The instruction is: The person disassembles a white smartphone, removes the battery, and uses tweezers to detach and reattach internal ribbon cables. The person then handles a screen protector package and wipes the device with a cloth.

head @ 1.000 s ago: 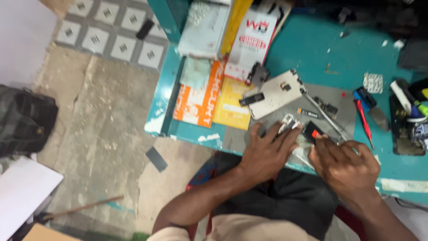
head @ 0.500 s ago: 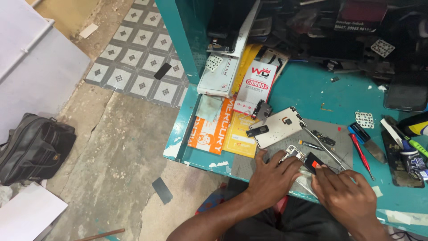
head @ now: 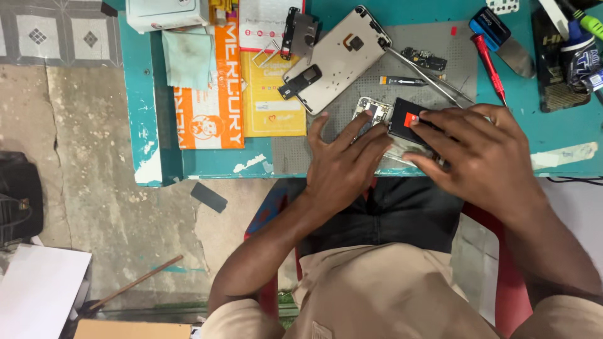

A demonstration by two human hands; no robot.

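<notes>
On grey mat (head: 440, 44) — hands (head: 345, 166) over phone (head: 377, 113)

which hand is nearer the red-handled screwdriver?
Right. The right hand lies just below the red-handled screwdriver, its fingers on the opened phone. The left hand sits farther off, at the phone's other side.

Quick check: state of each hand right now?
Left hand: open, flat, pressing the opened phone.
Right hand: open, fingers on the phone's black battery, not gripping.

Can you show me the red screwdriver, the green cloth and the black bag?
red screwdriver (head: 488, 66), head view, on its handle.
green cloth (head: 189, 58), head view, on its middle.
black bag (head: 19, 204), head view, on its side.
</notes>
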